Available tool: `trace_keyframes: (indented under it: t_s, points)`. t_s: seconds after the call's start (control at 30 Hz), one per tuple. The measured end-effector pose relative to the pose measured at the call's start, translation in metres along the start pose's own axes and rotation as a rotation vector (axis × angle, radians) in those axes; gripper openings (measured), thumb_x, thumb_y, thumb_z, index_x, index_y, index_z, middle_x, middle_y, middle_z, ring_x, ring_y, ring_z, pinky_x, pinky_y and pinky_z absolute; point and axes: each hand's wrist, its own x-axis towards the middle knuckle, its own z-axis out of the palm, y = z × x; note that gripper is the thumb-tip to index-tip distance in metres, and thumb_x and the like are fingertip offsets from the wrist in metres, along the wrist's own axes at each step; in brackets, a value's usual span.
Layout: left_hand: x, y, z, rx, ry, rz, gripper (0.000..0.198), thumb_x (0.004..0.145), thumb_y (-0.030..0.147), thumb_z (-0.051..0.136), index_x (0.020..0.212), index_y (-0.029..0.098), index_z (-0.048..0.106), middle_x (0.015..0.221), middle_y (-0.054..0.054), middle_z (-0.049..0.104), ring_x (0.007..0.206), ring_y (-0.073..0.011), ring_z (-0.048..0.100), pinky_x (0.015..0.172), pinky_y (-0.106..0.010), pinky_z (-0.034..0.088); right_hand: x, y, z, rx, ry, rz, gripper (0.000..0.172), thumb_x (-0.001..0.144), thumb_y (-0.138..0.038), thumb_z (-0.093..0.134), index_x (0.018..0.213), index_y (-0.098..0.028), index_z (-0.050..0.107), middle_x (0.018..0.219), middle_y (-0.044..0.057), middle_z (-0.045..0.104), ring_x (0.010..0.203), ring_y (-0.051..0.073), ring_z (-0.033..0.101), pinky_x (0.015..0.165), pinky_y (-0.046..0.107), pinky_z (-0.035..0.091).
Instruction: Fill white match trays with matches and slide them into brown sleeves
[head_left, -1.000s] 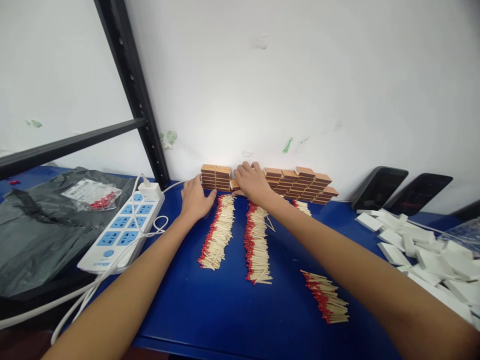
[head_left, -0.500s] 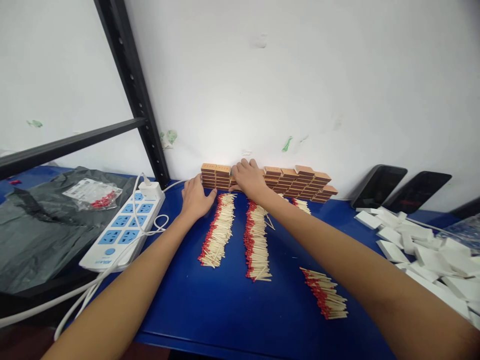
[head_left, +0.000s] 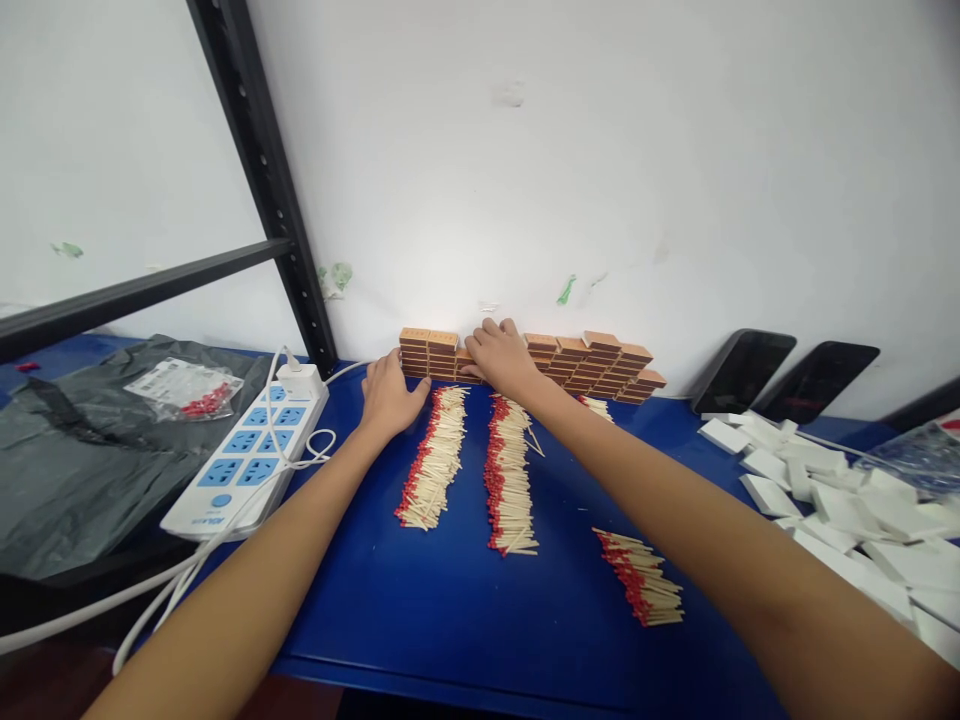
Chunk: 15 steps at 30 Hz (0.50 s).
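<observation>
A row of stacked orange-brown matchboxes (head_left: pixel 592 362) stands against the wall, its height uneven. My left hand (head_left: pixel 391 395) is beside the row's left end, thumb and fingers apart, fingertips against the end boxes. Over a lower middle part of the row is my right hand (head_left: pixel 504 358), fingers curled; whatever lies beneath them is hidden. Red-tipped matches lie in front: a left strip (head_left: pixel 433 460), a middle strip (head_left: pixel 511 480) and a smaller pile (head_left: pixel 641 580) at the right. More matches (head_left: pixel 598 407) show partly behind my right forearm.
White matchbox trays (head_left: pixel 840 500) are heaped on the right of the blue table (head_left: pixel 450 620). Two dark phones (head_left: pixel 742 370) lean on the wall behind them. At left are a power strip (head_left: pixel 247 450) with cables, a black metal frame (head_left: pixel 281 190) and a grey plastic bag (head_left: pixel 97 480).
My right hand has shifted slightly right along the row, away from the taller left stacks. My left hand stays at the left end. The camera view has turned slightly.
</observation>
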Motion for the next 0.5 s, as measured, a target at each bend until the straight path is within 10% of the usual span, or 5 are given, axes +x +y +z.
trace_keyframes:
  t_s: [0.5]
  points:
    - [-0.001, 0.003, -0.005, 0.033, -0.039, -0.029, 0.054, 0.093, 0.044, 0.065, 0.138, 0.016, 0.053, 0.141, -0.018, 0.063, 0.138, -0.0392, 0.051, 0.113, -0.053, 0.044, -0.012, 0.011, -0.009, 0.029, -0.018, -0.001, 0.022, 0.097, -0.033, 0.071, 0.106, -0.013, 0.070, 0.106, 0.015, 0.076, 0.112, 0.033, 0.051, 0.092, 0.045, 0.028]
